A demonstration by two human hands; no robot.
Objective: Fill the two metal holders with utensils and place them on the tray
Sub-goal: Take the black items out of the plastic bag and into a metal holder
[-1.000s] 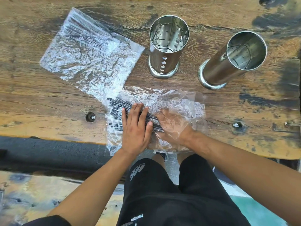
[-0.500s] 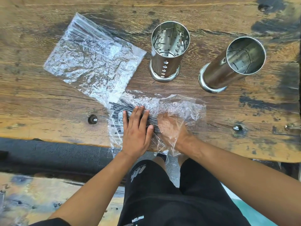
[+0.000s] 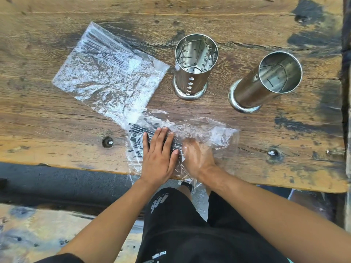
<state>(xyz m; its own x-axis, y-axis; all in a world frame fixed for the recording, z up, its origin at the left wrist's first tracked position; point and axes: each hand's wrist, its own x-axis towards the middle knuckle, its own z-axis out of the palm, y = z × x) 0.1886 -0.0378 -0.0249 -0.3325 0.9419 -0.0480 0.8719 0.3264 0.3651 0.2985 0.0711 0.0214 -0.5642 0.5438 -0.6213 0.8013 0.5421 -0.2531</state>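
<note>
Two shiny perforated metal holders stand upright on the wooden table, one in the middle [image 3: 193,73] and one to its right [image 3: 266,82]; both look empty. A clear plastic bag [image 3: 205,133] holding a bundle of thin black utensils [image 3: 137,133] lies at the table's near edge. My left hand [image 3: 158,158] presses flat on the bag over the black utensils. My right hand [image 3: 197,158] is inside the bag, seen through the plastic; what its fingers hold is unclear. No tray is in view.
A second clear bag [image 3: 106,76], also with thin dark sticks inside, lies flat at the left of the holders. Bolt heads [image 3: 107,142] [image 3: 272,152] sit in the table [image 3: 57,130] near its front edge. A dark bench runs below the edge.
The hands and the bag have hardly moved; the right hand sits slightly deeper in the bag. The view has tilted a little, so everything appears lower in the frame.
</note>
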